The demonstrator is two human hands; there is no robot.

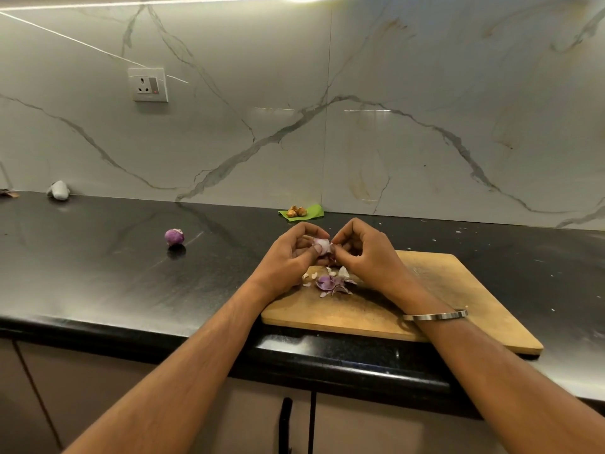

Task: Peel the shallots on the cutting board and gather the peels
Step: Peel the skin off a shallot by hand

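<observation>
Shallot, small pale half-peeled bulb point(321, 245), looks slick and light: your left hand point(289, 257) cups it; right hand point(360, 253) pinches papery skin w/ fingertips, likely tears easily.

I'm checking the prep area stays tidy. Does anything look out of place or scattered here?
One purple shallot sits alone on the black counter, well left of the cutting board. Small white bits are scattered on the counter beyond the board. The peels lie heaped on the board.
</observation>
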